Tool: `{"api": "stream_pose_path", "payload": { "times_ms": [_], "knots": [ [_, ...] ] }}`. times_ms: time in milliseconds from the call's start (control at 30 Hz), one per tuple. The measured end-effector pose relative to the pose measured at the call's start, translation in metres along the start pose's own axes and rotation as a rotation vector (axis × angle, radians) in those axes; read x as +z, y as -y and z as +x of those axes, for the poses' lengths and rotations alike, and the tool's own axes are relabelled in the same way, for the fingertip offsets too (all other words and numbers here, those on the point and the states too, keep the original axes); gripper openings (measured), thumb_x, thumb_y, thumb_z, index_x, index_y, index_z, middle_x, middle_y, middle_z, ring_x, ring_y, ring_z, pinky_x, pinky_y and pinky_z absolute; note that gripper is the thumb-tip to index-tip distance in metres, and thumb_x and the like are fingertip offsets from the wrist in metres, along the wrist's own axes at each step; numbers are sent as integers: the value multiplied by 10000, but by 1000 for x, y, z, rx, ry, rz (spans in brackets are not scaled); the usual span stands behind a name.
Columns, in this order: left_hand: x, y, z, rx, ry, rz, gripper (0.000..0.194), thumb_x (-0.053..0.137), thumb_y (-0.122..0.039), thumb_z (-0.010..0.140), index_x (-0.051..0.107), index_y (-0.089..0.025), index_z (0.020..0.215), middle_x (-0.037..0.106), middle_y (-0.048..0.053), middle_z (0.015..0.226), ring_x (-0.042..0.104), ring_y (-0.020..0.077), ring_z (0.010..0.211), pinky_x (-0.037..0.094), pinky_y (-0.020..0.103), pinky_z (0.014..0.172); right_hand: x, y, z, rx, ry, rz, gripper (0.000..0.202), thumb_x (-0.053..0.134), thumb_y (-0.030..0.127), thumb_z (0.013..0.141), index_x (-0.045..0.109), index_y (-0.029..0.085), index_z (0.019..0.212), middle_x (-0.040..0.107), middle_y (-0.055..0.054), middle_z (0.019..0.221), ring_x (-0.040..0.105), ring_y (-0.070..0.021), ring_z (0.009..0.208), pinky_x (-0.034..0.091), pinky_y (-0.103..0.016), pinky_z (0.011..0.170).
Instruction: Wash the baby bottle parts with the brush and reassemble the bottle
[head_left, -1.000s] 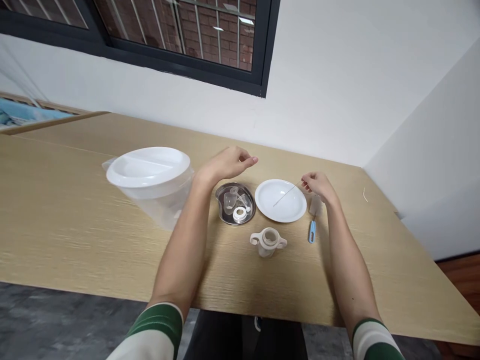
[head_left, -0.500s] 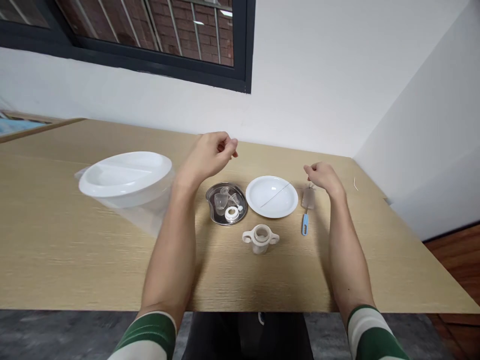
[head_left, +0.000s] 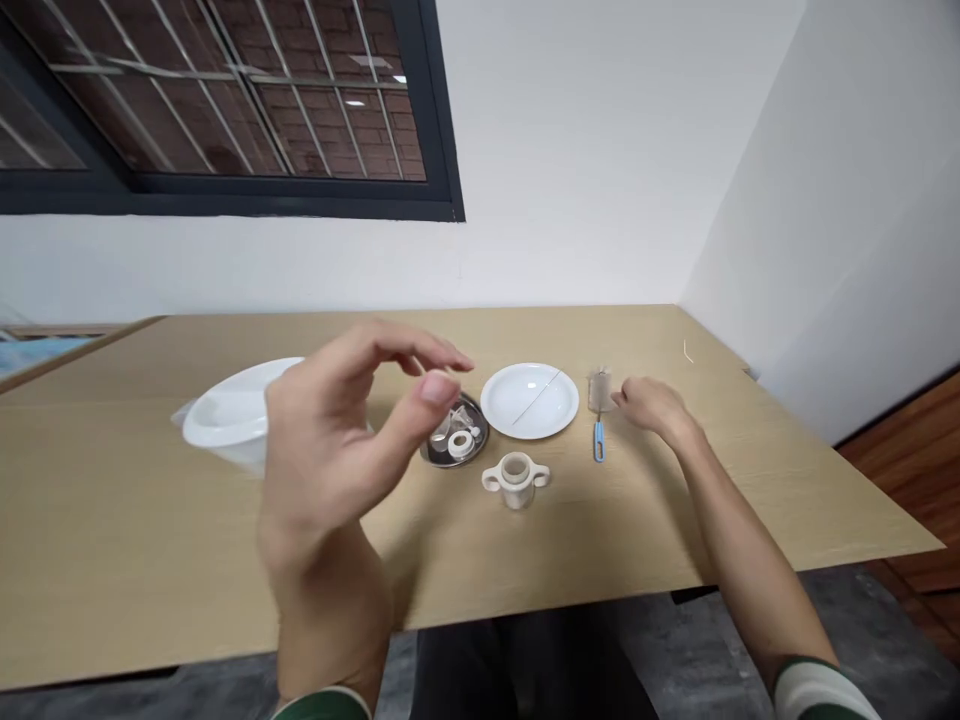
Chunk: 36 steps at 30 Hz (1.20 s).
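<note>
One left hand (head_left: 337, 440) raised, fingertips (head_left: 439, 390) apart; right hand (head_left: 646, 402) beside a blue-handled brush (head_left: 601, 392) (grip impossible to tell)

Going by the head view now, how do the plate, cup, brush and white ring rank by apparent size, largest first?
1. Plate: clearly largest.
2. Cup and brush: not ranked, since the cup looks broader and the brush longer.
3. White ring: clearly smallest.
</note>
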<state>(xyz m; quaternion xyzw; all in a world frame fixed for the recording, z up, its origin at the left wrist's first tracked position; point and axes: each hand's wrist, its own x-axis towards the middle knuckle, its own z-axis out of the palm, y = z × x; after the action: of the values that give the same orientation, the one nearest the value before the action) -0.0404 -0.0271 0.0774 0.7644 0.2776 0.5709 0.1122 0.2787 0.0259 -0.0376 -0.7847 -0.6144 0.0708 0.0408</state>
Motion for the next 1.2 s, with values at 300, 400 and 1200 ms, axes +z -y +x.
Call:
{"api": "stream_pose_path", "payload": {
  "times_ms": [300,400,1200],
  "knots": [
    [40,82,-53,-498,688,-52,877,886,-453,600,510,-245,1364,628,137,1321,617,293,1183,517,423,968,89,8,-24,109,18,146,412,505,490,922,684,139,1042,696,-235,1138,658,-339,1080,464,-379,841],
    [60,108,-96,-573,669,-169,864,916,-431,556,536,-237,1307,630,138,1321,597,304,1238,487,435,1037,94,5,-18,146,20,302,286,603,386,856,686,132,960,710,-235,1073,666,-321,1044,465,-352,827],
    [107,115,-126,-495,404,-204,392,788,-402,643,668,-190,950,733,73,935,683,235,842,546,354,762,-12,-16,-81,-202,-1085,1410,296,783,470,767,623,221,777,624,25,711,529,-112,531,483,-295,541]
  ]
}}
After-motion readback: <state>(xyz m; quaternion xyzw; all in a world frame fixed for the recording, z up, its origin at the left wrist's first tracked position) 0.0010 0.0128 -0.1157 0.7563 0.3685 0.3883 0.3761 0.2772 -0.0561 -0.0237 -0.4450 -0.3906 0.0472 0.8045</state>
